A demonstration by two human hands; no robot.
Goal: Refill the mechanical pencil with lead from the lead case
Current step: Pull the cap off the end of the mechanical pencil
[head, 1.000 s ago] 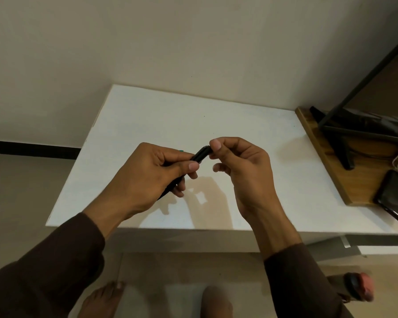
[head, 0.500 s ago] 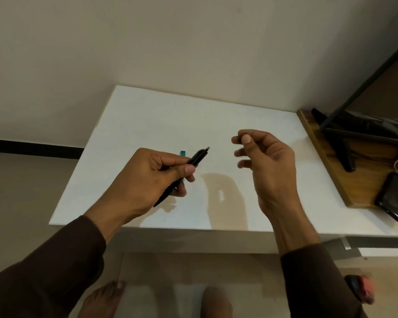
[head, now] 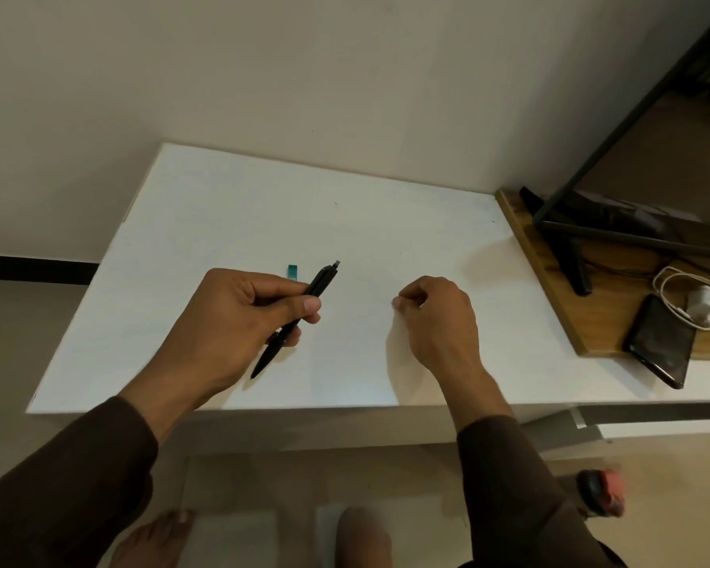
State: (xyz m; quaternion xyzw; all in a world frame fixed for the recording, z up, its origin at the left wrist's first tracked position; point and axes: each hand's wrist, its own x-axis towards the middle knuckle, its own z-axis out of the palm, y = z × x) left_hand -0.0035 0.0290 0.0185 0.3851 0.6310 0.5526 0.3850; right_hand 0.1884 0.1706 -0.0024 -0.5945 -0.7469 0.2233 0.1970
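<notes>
My left hand [head: 238, 321] grips the black mechanical pencil [head: 318, 282] at mid-barrel, above the white table [head: 222, 223]. The tip points down towards me and the uncapped grey back end points away. The small teal lead case [head: 292, 271] lies on the table just behind my left fingers, partly hidden by them. My right hand [head: 435, 317] is low on the table to the right of the pencil. Its fingers are curled and its fingertips pinched together. They hide the small cap taken off the pencil's end.
A wooden board [head: 550, 289] lies at the table's right end and carries a black stand [head: 570, 256]. A dark phone [head: 660, 342] and a white charger with cable [head: 701, 305] lie there too. A wall runs behind the table. Bare feet show on the floor below.
My right hand pulled away from the pencil's back end, which now shows grey, and dropped right and down to the table. My left hand kept hold of the pencil.
</notes>
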